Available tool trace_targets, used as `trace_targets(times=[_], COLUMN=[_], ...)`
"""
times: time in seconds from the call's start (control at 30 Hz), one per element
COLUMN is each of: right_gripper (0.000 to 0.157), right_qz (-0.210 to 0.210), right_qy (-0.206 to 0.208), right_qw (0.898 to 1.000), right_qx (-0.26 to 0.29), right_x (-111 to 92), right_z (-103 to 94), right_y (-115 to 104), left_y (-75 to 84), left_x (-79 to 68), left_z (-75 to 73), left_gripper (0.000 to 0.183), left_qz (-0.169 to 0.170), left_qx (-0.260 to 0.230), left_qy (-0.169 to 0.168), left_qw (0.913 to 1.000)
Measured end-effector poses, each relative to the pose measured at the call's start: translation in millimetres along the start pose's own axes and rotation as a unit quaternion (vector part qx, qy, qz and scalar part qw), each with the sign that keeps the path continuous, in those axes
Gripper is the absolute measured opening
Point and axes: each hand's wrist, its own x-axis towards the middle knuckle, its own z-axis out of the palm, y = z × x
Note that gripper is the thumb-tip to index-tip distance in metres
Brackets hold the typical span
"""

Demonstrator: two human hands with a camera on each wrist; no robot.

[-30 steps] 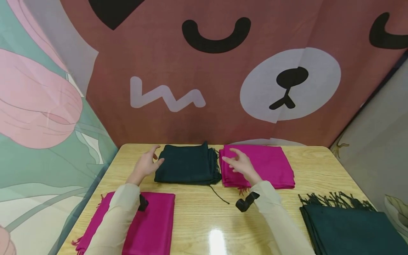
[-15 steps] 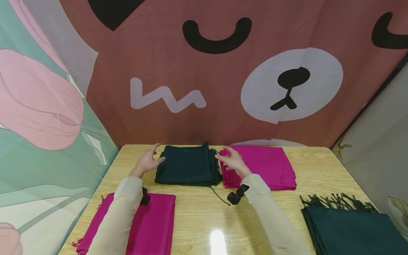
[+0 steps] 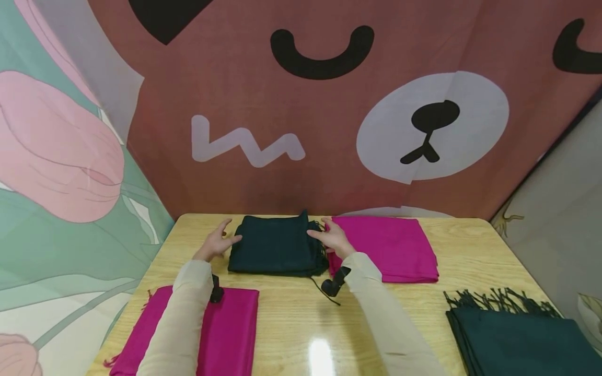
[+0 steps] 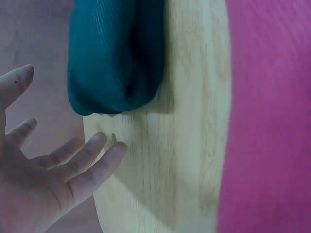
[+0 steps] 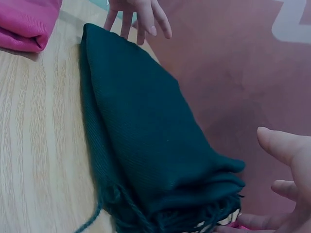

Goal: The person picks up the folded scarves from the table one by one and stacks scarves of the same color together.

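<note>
A folded dark green scarf (image 3: pixel 270 245) with a fringed right end lies at the table's far edge. At its left end is my left hand (image 3: pixel 217 244), fingers spread; the left wrist view shows the fingers (image 4: pixel 99 170) a little apart from the fold. My right hand (image 3: pixel 335 239) reaches to the fringed end, thumb above the cloth. In the right wrist view its fingers (image 5: pixel 286 189) are spread beside the fringe (image 5: pixel 194 213), and I cannot tell whether they touch it. A folded pink scarf (image 3: pixel 390 248) lies just right, partly behind my right hand.
Another folded pink scarf (image 3: pixel 230 334) lies front left under my left forearm. A second dark green scarf (image 3: pixel 522 342), fringe toward the back, lies front right. The wooden table (image 3: pixel 291 324) ends at a printed cloth hanging (image 3: pixel 235 193).
My right hand has moved left, from over the pink scarf to the green scarf's fringed end. The left hand has shifted down slightly. The scarves have stayed in place.
</note>
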Motion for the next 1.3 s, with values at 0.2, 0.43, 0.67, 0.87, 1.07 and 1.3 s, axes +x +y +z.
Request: trace_targets(times=[0.2,0.43,0.67,0.87,1.07,1.3], right_gripper=[0.078,0.082,0.083,0.084,0.087,0.072], right_qz=[0.009,0.008,-0.003,0.000,-0.039,-0.063], right_qy=[0.005,0.001,0.005,0.006,-0.027,-0.090], right_qw=[1.000,0.999,0.997,0.995,0.997,0.993], right_qx=[0.008,0.040,0.082,0.103,0.066,0.035], right_x=[6.4,11.3,15.6,17.9,20.9,23.7], right_z=[10.9,23.8,29.9,32.5,34.6,35.1], right_y=[9.2,14.9,20.4,23.3,25.3,29.7], left_y=[-0.1,-1.4,-1.5,-1.9,0.2,-2.9], left_x=[1.2,5.9,7.0,9.5,12.1,14.6], left_z=[4.9,11.3,16.6,17.5,18.9,18.9], left_gripper=[0.077,0.072,0.072,0.074,0.074,0.071], left_qz=[-0.025,-0.038,-0.049,-0.052,-0.037,-0.015], left_qx=[-0.047,-0.083,-0.106,-0.129,-0.154,-0.176], left_qy=[-0.017,-0.024,-0.039,-0.056,-0.080,-0.100], left_qw=[0.9984,0.9955,0.9923,0.9887,0.9841,0.9791])
